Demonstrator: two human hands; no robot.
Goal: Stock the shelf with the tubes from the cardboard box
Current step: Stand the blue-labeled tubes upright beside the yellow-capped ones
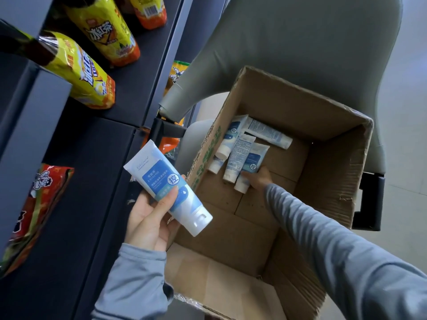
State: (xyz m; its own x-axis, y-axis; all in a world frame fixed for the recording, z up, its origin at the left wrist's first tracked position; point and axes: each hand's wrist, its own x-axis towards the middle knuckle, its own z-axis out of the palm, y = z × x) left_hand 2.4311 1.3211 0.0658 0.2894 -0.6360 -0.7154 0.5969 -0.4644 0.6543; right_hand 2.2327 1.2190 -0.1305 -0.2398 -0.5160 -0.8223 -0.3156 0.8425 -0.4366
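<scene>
1. Gripped in left hand (150, 218): white tube (168, 188), blue label, white flip cap, just left of cardboard box (300, 107), over dark shelf (97, 146).
2. Grasped by right hand (258, 180) on box floor: matching tube (250, 167).
3. Piled alongside: more tubes (233, 137).

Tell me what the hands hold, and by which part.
The left hand pinches a blue-and-white tube at mid-body. The right hand, inside the cardboard box, grips a second tube just above its cap.

A white-and-blue tube (167, 188) slants in the left hand (147, 218) beside the open cardboard box (323, 162), more tubes (239, 155) heaped in its corner.
</scene>
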